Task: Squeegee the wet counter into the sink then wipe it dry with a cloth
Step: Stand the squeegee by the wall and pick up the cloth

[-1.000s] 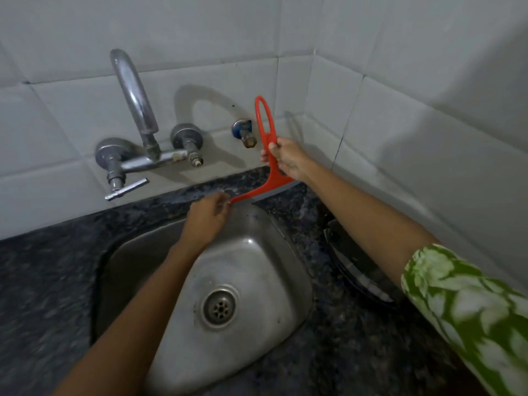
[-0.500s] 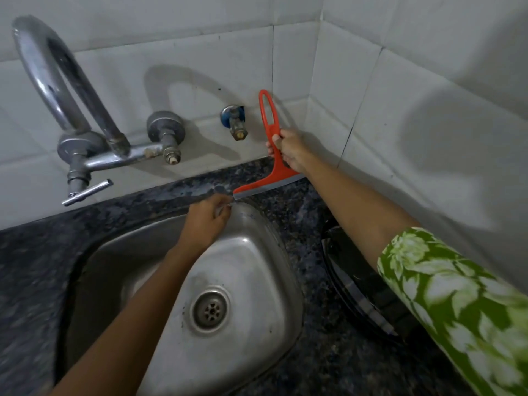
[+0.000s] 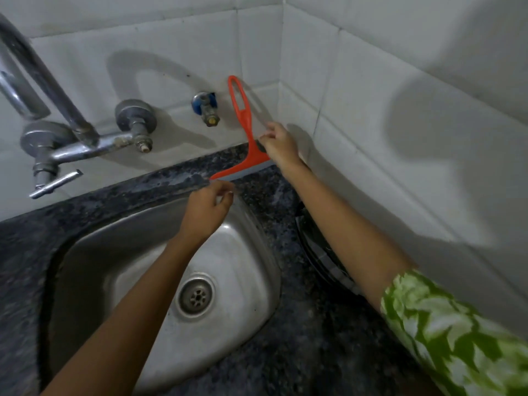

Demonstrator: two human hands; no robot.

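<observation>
The orange squeegee [image 3: 245, 130] stands upright on the dark speckled counter [image 3: 300, 352] behind the steel sink [image 3: 243, 252], its looped handle leaning against the tiled wall and its blade on the counter. My right hand [image 3: 278, 148] is just right of its neck. The fingers are spread, only the fingertips touch it, and they are not wrapped round the handle. My left hand [image 3: 208, 210] hovers over the sink's back rim, fingers loosely curled just under the blade's left tip and holding nothing. Wet patches shine on the counter strip behind the sink.
A chrome mixer tap [image 3: 71, 132] with a tall spout stands at the back left. A small blue-collared valve [image 3: 207, 108] sticks out of the wall beside the squeegee handle. A dark object with light stripes [image 3: 320, 252] lies on the counter right of the sink, under my right forearm.
My right hand has slid down from gripping the handle and loosened to fingertips at the neck. My left hand has come off the blade's end. The squeegee now leans on the wall.
</observation>
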